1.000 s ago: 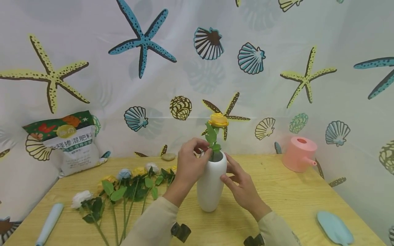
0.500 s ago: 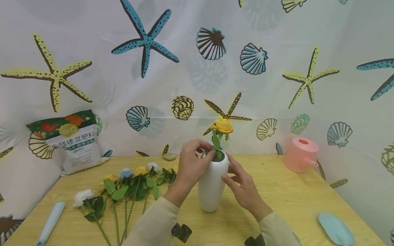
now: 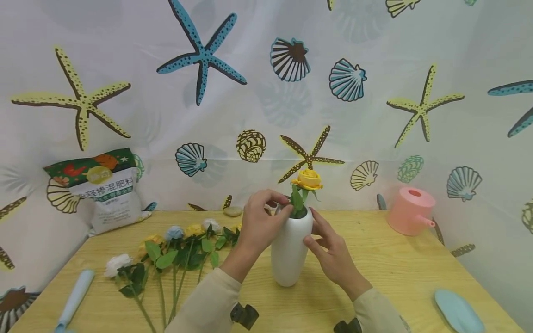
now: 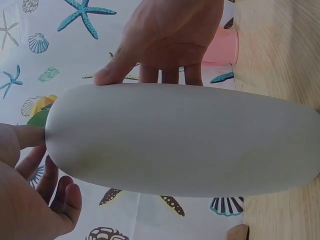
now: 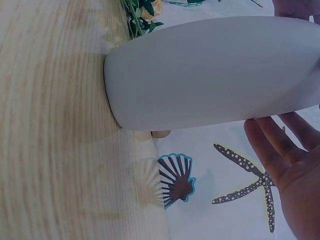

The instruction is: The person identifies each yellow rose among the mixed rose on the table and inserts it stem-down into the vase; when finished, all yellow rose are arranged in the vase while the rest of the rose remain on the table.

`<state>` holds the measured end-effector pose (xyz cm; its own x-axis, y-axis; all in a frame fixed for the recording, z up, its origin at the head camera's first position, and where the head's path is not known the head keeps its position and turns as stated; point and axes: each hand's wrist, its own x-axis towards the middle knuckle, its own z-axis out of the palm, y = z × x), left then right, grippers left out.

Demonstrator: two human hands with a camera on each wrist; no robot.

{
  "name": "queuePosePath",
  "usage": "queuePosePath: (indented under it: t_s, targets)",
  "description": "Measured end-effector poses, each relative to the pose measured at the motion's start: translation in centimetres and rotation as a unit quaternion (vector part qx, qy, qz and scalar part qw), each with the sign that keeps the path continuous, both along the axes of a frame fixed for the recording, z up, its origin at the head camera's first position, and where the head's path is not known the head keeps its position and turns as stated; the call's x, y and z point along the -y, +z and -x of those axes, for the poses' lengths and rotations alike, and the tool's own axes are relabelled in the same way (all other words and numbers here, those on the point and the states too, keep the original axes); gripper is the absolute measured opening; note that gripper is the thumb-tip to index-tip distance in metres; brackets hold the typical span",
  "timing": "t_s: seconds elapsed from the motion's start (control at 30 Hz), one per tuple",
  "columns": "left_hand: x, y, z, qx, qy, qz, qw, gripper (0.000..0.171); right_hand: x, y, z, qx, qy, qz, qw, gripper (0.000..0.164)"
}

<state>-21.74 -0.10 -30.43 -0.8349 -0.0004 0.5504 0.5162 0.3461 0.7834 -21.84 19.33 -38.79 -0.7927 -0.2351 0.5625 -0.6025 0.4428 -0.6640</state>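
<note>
A yellow rose (image 3: 308,179) with green leaves stands in the mouth of a tall white vase (image 3: 290,252), its lower stem hidden inside. My left hand (image 3: 261,217) pinches the rose by its leafy stem right at the rim. On the opposite side, my right hand (image 3: 333,249) holds the upper part of the vase, thumb on the near side and fingers behind. The vase is upright on the table; in the right wrist view its base (image 5: 117,95) meets the wood. The left wrist view has the vase body (image 4: 185,142) between both hands.
Several white, blue and yellow roses (image 3: 174,232) lie to the left, beside a pale blue handle (image 3: 77,296). A fertilizer bag (image 3: 112,199) leans at the back left, a stone (image 3: 232,211) behind. On the right are a pink watering can (image 3: 411,210) and a light blue scoop-like piece (image 3: 458,311).
The yellow rose has sunk lower into the vase and its head has shifted right, with my left hand still at its stem. My right hand has stayed on the vase.
</note>
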Motion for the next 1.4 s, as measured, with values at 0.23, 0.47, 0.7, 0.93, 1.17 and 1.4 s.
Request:
queuePosePath:
  t_s: [0.23, 0.47, 0.7, 0.93, 1.17, 1.4]
  targets:
    - [1.8, -0.1, 0.0, 0.021, 0.000, -0.026, 0.9994, 0.012, -0.2, -0.1, 0.0, -0.007, 0.005, 0.002, 1.000, 0.063]
    - [5.2, -2.1, 0.2, 0.060, 0.037, -0.033, 0.9969, 0.012, -0.3, -0.2, 0.2, 0.001, 0.005, 0.006, 1.000, 0.063]
    - [8.0, -4.5, -0.6, 0.140, 0.043, -0.004, 0.9892, 0.015, -0.3, -0.3, -0.1, 0.009, -0.002, 0.005, 1.000, 0.064]
    - [10.1, -6.7, -1.0, 0.232, 0.034, 0.056, 0.9705, 0.021, -0.2, -0.2, -0.1, 0.007, 0.000, 0.007, 1.000, 0.064]
    - [11.2, -8.5, -1.1, 0.298, 0.014, 0.149, 0.9426, 0.037, -0.2, -0.2, -0.1, 0.005, 0.004, 0.009, 1.000, 0.064]
    - [11.4, -9.3, -1.4, 0.328, 0.001, 0.174, 0.9285, 0.042, -0.1, -0.2, 0.0, 0.004, 0.002, 0.009, 1.000, 0.064]
